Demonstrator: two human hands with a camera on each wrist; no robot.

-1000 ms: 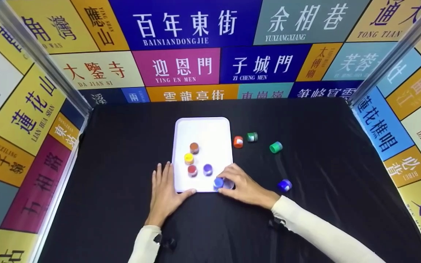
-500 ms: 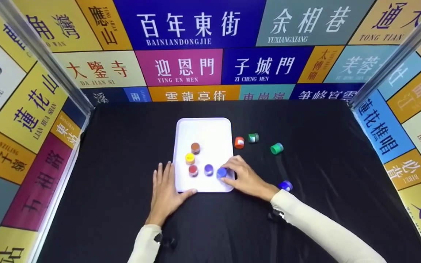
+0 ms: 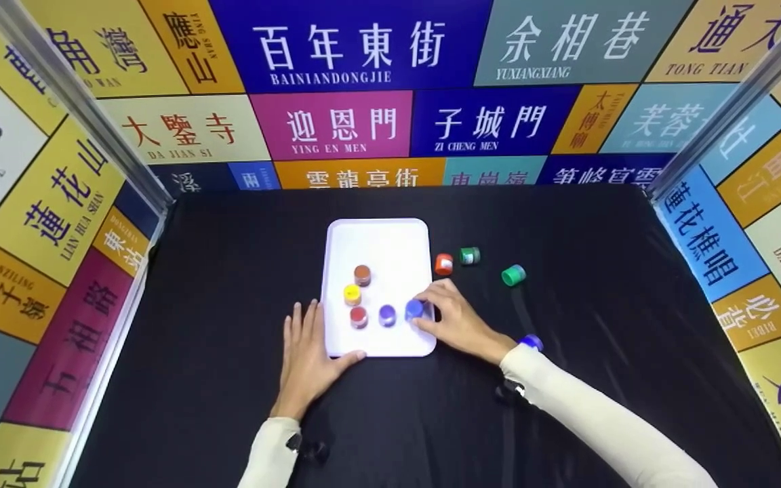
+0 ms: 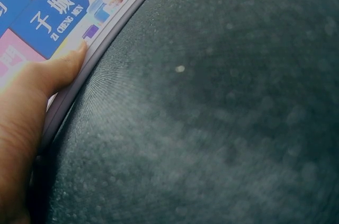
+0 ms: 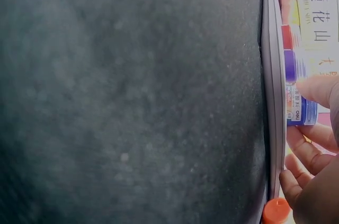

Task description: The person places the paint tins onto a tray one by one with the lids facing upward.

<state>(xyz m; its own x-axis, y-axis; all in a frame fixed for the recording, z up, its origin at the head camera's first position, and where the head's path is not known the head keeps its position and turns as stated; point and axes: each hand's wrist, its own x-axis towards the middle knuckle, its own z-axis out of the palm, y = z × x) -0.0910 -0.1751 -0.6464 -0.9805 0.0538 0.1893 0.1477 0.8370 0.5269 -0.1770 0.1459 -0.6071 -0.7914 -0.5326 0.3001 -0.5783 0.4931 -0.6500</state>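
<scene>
In the head view a white tray (image 3: pixel 377 244) lies on the black cloth. My right hand (image 3: pixel 462 322) pinches a light blue paint jar (image 3: pixel 415 310) between thumb and fingers at the tray's right side. The jar stands upright, its printed label showing in the right wrist view. Just left of it is a purple paint jar (image 3: pixel 387 315). A red jar (image 3: pixel 358 317), a yellow jar (image 3: pixel 352 294) and a brown jar (image 3: pixel 362 274) form a rough column further left. My left hand (image 3: pixel 309 359) rests at the tray's near left corner, fingers straight along the side, thumb on the near rim.
Right of the tray lie an orange-red jar (image 3: pixel 443 263), a dark green jar (image 3: pixel 470 255) and a bright green jar (image 3: pixel 514 274). A dark blue jar (image 3: pixel 531 341) is partly hidden behind my right wrist. Printed panels (image 3: pixel 336 129) wall the table at the back and sides.
My right hand has slid the light blue jar away from the tray's near edge and slightly right, up beside the purple jar. The left hand stays in place.
</scene>
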